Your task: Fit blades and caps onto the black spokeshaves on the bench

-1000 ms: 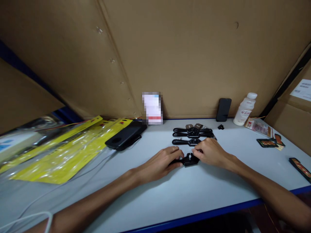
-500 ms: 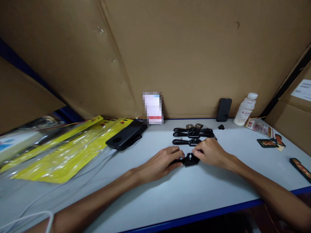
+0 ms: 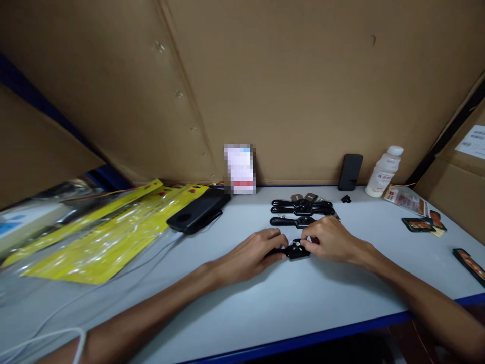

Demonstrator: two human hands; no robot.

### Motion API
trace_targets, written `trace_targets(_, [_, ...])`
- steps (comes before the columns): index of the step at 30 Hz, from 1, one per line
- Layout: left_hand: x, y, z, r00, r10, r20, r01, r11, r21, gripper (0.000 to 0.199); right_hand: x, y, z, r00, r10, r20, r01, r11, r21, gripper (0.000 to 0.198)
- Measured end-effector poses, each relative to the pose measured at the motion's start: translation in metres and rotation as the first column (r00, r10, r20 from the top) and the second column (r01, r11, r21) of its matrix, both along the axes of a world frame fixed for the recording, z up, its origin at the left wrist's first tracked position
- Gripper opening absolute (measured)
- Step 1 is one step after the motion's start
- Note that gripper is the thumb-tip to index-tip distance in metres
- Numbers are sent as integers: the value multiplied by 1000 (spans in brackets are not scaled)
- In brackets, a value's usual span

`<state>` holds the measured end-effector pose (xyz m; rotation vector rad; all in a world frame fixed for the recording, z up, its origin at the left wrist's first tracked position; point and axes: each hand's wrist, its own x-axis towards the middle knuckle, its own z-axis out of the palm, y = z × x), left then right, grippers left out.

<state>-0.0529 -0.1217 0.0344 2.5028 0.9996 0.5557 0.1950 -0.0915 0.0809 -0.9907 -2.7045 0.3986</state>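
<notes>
A black spokeshave (image 3: 299, 252) lies low over the table in front of me. Its left handle is wrapped by the fingers and thumb of my left hand (image 3: 270, 246), which is closed. My right hand (image 3: 326, 238) is also closed, thumb and fingertips pinched at the right side of the tool's body, covering its right handle. A small bright metal spot shows on the body between my hands. Just beyond lies another spokeshave (image 3: 290, 221), partly behind my right hand. Further back, more black spokeshaves (image 3: 284, 210) lie side by side.
Brownish metal blades (image 3: 297, 197) lie behind the tools, near a small black part (image 3: 345, 199). A dark phone (image 3: 350, 172) and a bottle (image 3: 383, 172) stand at the back right. Yellow packaging (image 3: 87, 258) and a black device (image 3: 199, 211) lie left, with a white cable (image 3: 81, 336).
My right fingertips have shifted slightly on the spokeshave's body, and the bright patch there looks smaller and rounder. My left hand keeps its hold. The view has shifted very slightly.
</notes>
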Motion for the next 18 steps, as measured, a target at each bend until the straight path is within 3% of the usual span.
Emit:
trace_targets(5, [0, 1, -2, 1000, 5, 12, -5, 1000, -1, 11, -3, -3, 0, 996, 81, -33, -84, 992, -92, 26])
trace_targets(12, [0, 2, -3, 1000, -8, 5, 8, 1000, 3, 11, -2, -1, 0, 1000, -14, 10, 14, 1000, 3, 25])
trace_targets(18, [0, 0, 0, 1000, -6, 5, 6, 1000, -1, 13, -2, -2, -1, 997, 56, -48, -60, 994, -87, 26])
